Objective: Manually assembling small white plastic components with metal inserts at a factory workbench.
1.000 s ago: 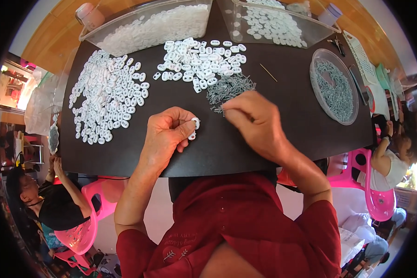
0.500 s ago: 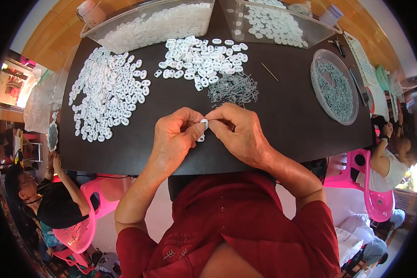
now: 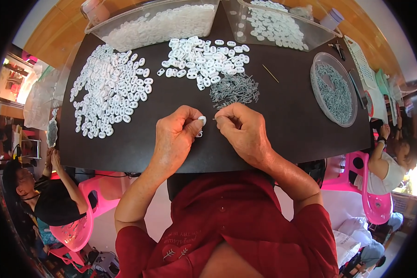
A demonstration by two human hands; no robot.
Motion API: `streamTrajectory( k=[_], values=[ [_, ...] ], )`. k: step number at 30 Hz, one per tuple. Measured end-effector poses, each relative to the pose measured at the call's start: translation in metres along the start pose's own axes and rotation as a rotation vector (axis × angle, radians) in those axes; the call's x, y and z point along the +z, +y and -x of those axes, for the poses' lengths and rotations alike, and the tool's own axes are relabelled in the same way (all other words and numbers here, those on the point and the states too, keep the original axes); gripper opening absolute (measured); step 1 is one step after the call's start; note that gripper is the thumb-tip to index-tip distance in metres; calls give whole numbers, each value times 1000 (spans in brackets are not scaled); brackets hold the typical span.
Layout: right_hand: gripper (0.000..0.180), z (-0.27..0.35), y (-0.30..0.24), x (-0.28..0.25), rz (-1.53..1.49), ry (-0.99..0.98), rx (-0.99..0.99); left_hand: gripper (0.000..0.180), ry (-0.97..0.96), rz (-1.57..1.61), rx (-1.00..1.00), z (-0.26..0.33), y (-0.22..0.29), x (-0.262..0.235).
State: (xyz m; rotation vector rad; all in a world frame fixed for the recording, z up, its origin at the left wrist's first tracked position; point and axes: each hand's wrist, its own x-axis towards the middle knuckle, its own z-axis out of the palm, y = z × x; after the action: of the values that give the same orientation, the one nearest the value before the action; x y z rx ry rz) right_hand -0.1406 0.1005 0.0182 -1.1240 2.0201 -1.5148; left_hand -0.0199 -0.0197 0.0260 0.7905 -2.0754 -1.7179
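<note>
Near the table's front edge, my left hand [image 3: 177, 134] pinches a small white oval plastic piece [image 3: 202, 120] between thumb and fingertips; another bit of white plastic shows just below the thumb. My right hand [image 3: 241, 132] is a short gap to the right, its thumb and forefinger pressed together. A tiny tip pokes out at that pinch, too small to name. Beyond my hands lies a heap of thin grey screw-like pins [image 3: 234, 89]. Touching it from behind is a pile of white oval pieces with holes [image 3: 204, 60].
A larger spread of white ovals [image 3: 111, 92] covers the table's left side. Two clear bins [image 3: 157, 28] of white pieces stand at the back. To the right are a round tub [image 3: 314, 88] of grey pins, a thin brass-coloured rod [image 3: 270, 73] and pliers [image 3: 340, 50]. People sit on both sides.
My right hand has drawn back to the right, away from the white piece, opening a gap between the hands. My left hand keeps its pinch in nearly the same place.
</note>
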Motion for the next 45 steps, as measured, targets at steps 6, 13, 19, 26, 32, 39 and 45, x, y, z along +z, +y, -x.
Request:
streamTrajectory(
  k=[6, 13, 19, 26, 32, 39, 45],
  values=[
    [8, 3, -5, 0, -75, -82, 97, 7, -89, 297, -154, -4, 0, -7],
    [7, 2, -1, 4, -153, -32, 85, 6, 14, 123, 60, 1, -6, -3],
    [7, 2, -1, 4, -166, -8, 78, 14, 118, -573, 533, -7, -18, -8],
    [8, 5, -4, 5, -179, -61, 115, 18, 155, -277, 356, -2, -17, -11],
    [8, 6, -4, 13, -173, -83, 106, 21, 141, -65, 216, 6, -18, -10],
    [5, 1, -2, 19, -160, -50, 86, 17, 292, -360, 467, -3, -21, -7],
    [8, 4, -3, 20, -177, -63, 130, 8, 78, 113, 94, 9, -15, -8]
  ],
)
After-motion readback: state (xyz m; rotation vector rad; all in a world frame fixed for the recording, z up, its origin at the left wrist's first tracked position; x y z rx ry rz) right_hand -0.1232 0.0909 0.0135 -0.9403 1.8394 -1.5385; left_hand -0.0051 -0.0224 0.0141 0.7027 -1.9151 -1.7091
